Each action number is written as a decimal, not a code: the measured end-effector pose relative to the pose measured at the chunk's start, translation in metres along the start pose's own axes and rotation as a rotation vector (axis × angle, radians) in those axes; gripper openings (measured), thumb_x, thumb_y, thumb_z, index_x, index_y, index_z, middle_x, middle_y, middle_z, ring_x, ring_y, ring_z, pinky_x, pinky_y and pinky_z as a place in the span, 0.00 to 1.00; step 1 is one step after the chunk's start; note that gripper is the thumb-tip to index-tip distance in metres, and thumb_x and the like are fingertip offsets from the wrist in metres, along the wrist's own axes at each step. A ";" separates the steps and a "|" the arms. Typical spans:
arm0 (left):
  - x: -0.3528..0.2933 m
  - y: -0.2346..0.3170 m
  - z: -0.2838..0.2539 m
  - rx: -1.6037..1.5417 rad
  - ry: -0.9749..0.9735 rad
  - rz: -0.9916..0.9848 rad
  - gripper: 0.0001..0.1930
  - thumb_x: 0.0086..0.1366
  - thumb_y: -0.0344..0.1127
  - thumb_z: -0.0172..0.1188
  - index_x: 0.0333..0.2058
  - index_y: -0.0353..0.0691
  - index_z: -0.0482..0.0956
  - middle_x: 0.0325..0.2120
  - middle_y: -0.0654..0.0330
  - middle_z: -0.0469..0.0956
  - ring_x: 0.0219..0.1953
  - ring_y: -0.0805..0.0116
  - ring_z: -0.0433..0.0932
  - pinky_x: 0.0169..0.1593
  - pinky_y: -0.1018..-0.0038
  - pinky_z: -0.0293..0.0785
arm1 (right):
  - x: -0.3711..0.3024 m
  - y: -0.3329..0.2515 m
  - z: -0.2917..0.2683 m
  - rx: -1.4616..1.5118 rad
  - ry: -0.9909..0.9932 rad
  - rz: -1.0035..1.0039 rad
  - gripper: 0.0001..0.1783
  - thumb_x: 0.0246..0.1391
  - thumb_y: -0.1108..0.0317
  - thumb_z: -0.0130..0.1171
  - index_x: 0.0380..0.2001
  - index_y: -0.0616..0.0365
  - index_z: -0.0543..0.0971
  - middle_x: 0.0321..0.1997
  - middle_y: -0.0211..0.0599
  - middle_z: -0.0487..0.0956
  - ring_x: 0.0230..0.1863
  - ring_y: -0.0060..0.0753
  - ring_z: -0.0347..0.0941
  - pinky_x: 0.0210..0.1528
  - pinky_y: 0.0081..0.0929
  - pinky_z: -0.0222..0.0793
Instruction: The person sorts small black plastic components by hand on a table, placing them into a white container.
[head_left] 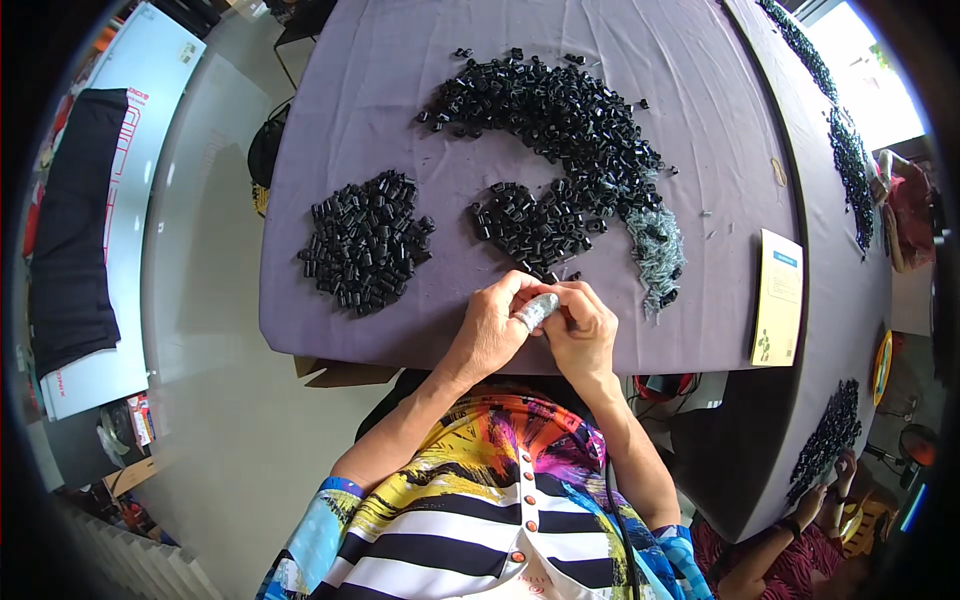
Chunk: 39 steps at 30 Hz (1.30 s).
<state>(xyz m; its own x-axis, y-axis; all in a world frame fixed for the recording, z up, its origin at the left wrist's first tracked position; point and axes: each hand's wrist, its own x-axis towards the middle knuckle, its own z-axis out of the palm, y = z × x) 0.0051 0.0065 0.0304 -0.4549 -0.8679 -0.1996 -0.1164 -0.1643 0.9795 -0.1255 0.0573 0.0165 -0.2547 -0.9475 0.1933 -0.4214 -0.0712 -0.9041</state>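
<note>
My left hand (492, 325) and my right hand (585, 325) meet just above the table's near edge, fingers closed in a pinch. What they pinch is hidden behind the fingers. A grey-white wrap (538, 311) covers one thumb. Small black plastic pieces lie right by the fingertips, at the foot of a middle heap of short black tube-like pieces (530, 222). This heap joins a larger curved pile (560, 115) of similar pieces farther back. To the right sits a pile of small clear, pale slivers (655, 250). A separate heap of black pieces (365, 245) lies at the left.
A grey-purple cloth covers the table (340, 120). A yellow booklet (777, 300) lies near its right edge. Another covered table (840, 300) adjoins on the right, with more black piles and co-workers' hands (835, 490). A white box (150, 140) stands across the floor.
</note>
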 end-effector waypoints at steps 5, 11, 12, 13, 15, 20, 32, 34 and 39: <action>0.001 0.011 -0.002 0.150 -0.048 -0.044 0.06 0.67 0.24 0.51 0.39 0.31 0.75 0.24 0.61 0.79 0.25 0.76 0.78 0.31 0.78 0.78 | 0.001 -0.004 -0.005 -0.144 -0.006 -0.117 0.16 0.42 0.83 0.55 0.37 0.58 0.79 0.32 0.39 0.77 0.30 0.42 0.76 0.32 0.31 0.73; 0.001 -0.003 0.000 -0.022 -0.015 -0.188 0.05 0.65 0.24 0.52 0.37 0.35 0.77 0.22 0.63 0.78 0.19 0.80 0.75 0.20 0.82 0.72 | 0.001 0.002 -0.005 -0.245 -0.040 -0.200 0.15 0.42 0.81 0.57 0.38 0.59 0.78 0.32 0.41 0.76 0.33 0.45 0.75 0.35 0.36 0.73; 0.001 -0.006 0.000 -0.087 -0.001 -0.193 0.05 0.65 0.24 0.53 0.36 0.36 0.77 0.21 0.64 0.77 0.17 0.82 0.73 0.17 0.83 0.69 | 0.001 0.002 -0.006 -0.261 -0.041 -0.213 0.15 0.43 0.81 0.59 0.38 0.59 0.78 0.33 0.41 0.76 0.33 0.45 0.75 0.36 0.36 0.72; 0.001 -0.005 0.000 -0.085 0.003 -0.193 0.05 0.65 0.24 0.53 0.36 0.36 0.77 0.21 0.64 0.77 0.17 0.82 0.73 0.17 0.83 0.69 | 0.001 0.003 -0.006 -0.258 -0.043 -0.215 0.15 0.43 0.81 0.59 0.38 0.59 0.78 0.33 0.41 0.76 0.33 0.45 0.75 0.36 0.36 0.72; 0.001 -0.002 0.000 -0.054 0.023 -0.261 0.04 0.64 0.24 0.54 0.35 0.36 0.78 0.20 0.65 0.77 0.15 0.83 0.70 0.16 0.84 0.67 | -0.001 0.005 -0.005 -0.278 -0.024 -0.230 0.14 0.44 0.79 0.60 0.37 0.59 0.78 0.33 0.40 0.76 0.34 0.44 0.75 0.37 0.36 0.72; 0.002 -0.002 0.003 -0.063 0.032 -0.245 0.04 0.64 0.24 0.55 0.33 0.36 0.79 0.19 0.65 0.77 0.15 0.83 0.71 0.15 0.84 0.67 | -0.003 0.014 -0.005 -0.295 0.014 -0.264 0.12 0.44 0.78 0.61 0.36 0.59 0.79 0.32 0.38 0.75 0.33 0.43 0.73 0.34 0.34 0.71; -0.001 -0.014 0.007 -0.062 0.072 -0.136 0.04 0.63 0.23 0.56 0.32 0.36 0.79 0.18 0.66 0.76 0.17 0.81 0.74 0.17 0.81 0.70 | 0.001 0.010 -0.006 -0.305 -0.036 -0.245 0.06 0.44 0.78 0.61 0.29 0.61 0.78 0.29 0.38 0.74 0.29 0.43 0.71 0.32 0.34 0.68; 0.000 -0.014 0.006 0.032 0.089 -0.097 0.06 0.63 0.22 0.54 0.33 0.37 0.79 0.19 0.66 0.77 0.17 0.79 0.76 0.18 0.80 0.71 | 0.003 0.011 -0.005 -0.376 -0.069 -0.266 0.03 0.45 0.75 0.59 0.27 0.58 0.77 0.30 0.37 0.73 0.30 0.41 0.70 0.32 0.34 0.69; -0.002 0.000 0.011 0.119 0.044 -0.127 0.07 0.61 0.20 0.52 0.34 0.36 0.78 0.20 0.59 0.78 0.18 0.72 0.79 0.20 0.76 0.73 | -0.003 0.013 -0.009 -0.413 -0.046 -0.242 0.05 0.44 0.74 0.60 0.28 0.58 0.78 0.29 0.37 0.73 0.31 0.41 0.71 0.33 0.34 0.70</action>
<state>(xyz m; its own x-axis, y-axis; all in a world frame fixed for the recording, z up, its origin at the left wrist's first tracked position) -0.0038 0.0134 0.0310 -0.3913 -0.8637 -0.3178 -0.2753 -0.2196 0.9359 -0.1382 0.0621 0.0072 -0.0716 -0.9323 0.3545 -0.7766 -0.1709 -0.6063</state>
